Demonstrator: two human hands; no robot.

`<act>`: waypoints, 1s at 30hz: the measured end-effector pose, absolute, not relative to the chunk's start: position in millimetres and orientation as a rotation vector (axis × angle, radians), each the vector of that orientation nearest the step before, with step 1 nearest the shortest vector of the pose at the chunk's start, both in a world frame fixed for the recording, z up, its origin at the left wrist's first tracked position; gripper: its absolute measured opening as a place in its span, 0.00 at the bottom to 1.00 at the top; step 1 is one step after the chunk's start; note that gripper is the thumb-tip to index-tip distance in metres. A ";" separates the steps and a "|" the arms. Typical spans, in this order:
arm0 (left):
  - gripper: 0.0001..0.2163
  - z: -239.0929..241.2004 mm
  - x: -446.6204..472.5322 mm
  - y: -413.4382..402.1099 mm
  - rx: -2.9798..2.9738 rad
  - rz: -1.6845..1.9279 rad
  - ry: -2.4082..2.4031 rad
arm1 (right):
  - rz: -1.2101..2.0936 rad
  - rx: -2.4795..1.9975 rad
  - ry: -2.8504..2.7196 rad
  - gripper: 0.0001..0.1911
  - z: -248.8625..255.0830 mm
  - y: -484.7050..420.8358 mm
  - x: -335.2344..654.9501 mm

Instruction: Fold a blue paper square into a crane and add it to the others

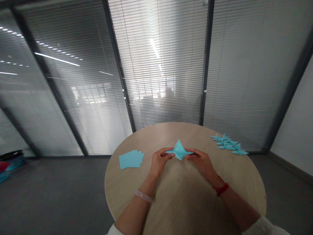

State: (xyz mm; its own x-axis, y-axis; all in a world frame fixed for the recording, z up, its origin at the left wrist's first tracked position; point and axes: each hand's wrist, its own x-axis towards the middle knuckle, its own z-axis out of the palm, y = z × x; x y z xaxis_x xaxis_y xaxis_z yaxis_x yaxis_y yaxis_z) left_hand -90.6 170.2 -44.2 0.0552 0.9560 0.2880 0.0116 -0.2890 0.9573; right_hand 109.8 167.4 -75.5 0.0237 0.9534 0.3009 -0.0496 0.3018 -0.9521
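Observation:
A light-blue folded origami paper [180, 150], shaped like a four-pointed star, is stretched between my two hands over the middle of the round table. Its left point is pinched between the thumb and fingers of my left hand [160, 160]. On the other side, my right hand [201, 162] grips the right point the same way. The upper point sticks up away from me and the lower one faces me. Both palms are turned inward, and the finger pads behind the paper are partly hidden.
Several square blue paper sheets [131, 159] lie in a fanned stack on the left of the wooden table [181, 195]. At the right edge sits a cluster of folded blue paper cranes [227, 143]. Glass panels with blinds [166, 111] stand behind the table.

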 end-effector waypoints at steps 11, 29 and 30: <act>0.10 -39.2 -95.4 170.0 1.529 1.469 1.146 | 0.747 -1.100 -1.275 0.20 -75.8 167.0 111.0; 0.11 -39.2 -110.0 178.8 1.445 1.541 1.057 | 0.611 -1.047 -1.297 0.19 -75.8 169.2 117.6; 0.11 -39.5 -109.9 178.9 1.443 1.543 1.047 | 0.612 -1.048 -1.298 0.18 -75.0 168.6 117.4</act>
